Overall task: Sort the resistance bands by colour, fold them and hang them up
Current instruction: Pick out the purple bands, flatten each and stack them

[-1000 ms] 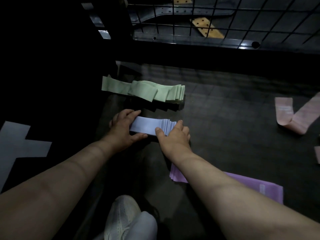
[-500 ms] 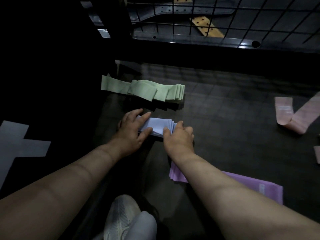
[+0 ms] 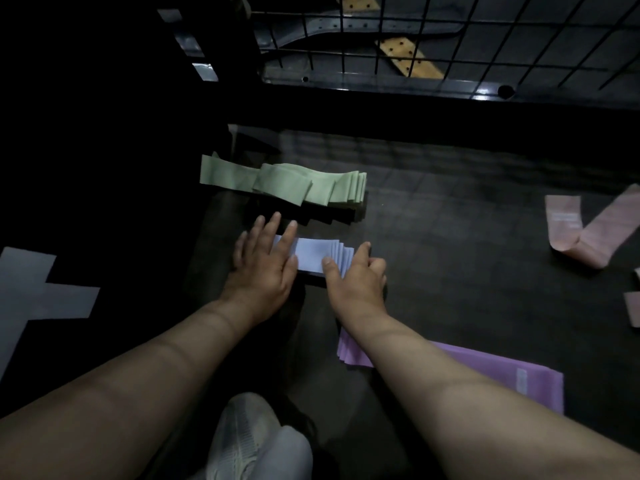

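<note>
A stack of pale blue resistance bands [image 3: 317,253] lies on the dark floor mat, its layers fanned at the right end. My left hand [image 3: 263,265] rests flat on the stack's left end with fingers spread. My right hand [image 3: 353,277] grips the fanned right end between thumb and fingers. Behind them lies a fanned pile of light green bands [image 3: 287,183]. A pile of purple bands [image 3: 498,379] lies under my right forearm. Loose pink bands [image 3: 588,230] lie at the far right.
A black wire grid [image 3: 450,36] stands at the back above a dark ledge. A white shoe [image 3: 249,434] shows at the bottom centre. Grey tape marks [image 3: 38,292] lie on the left floor. More pink band ends [image 3: 633,306] touch the right edge.
My left hand has slid further right over the blue stack and flattened with fingers spread. My right hand has stayed on the fanned end.
</note>
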Available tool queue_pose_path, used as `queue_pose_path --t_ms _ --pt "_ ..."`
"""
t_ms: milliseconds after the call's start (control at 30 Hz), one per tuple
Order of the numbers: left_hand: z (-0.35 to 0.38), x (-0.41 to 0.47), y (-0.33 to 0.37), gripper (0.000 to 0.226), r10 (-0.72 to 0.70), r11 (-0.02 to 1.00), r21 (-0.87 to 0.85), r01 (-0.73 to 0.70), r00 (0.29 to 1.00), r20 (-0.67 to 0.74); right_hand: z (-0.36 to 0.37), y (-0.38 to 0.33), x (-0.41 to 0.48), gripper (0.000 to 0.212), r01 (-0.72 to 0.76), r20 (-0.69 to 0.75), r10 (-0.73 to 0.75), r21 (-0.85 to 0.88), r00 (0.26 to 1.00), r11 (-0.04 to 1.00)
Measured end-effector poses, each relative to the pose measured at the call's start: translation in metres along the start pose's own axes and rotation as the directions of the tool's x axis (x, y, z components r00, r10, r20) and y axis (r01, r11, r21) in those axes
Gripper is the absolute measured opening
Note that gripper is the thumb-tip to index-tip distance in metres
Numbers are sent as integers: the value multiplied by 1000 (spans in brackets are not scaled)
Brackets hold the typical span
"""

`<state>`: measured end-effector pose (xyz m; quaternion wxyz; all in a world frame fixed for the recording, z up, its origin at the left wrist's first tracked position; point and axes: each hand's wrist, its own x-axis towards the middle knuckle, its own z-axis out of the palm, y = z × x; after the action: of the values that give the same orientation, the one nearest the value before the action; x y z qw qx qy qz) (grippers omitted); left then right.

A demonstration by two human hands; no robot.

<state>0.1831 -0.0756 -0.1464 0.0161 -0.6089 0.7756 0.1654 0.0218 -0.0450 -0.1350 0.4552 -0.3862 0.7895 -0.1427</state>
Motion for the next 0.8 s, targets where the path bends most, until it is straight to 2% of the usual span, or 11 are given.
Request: queue_pose_path --t_ms 267,400,567,667,733,800 --pt "-4 2 4 79 -8 1000 9 8 999 40 1 -6 -4 92 50 14 -50 43 999 998" --pt "-9 6 6 77 -1 1000 13 1 1000 -3 -2 -8 -6 93 44 -12 -44 46 999 998" --pt "-9 3 12 74 51 998 32 -51 999 -17 -24 9 -7 69 21 -33 -20 29 999 999" --pt "-8 1 13 73 53 998 19 -53 998 -29 -54 35 -3 55 21 -95 -19 17 995 1000" --pt "-10 -3 17 68 68 997 25 -66 992 -107 -77 57 -1 47 39 -138 -37 17 990 999" --pt "-12 -10 29 61 148 989 25 -147 965 -217 -103 79 -2 40 61 -185 -57 16 981 998"
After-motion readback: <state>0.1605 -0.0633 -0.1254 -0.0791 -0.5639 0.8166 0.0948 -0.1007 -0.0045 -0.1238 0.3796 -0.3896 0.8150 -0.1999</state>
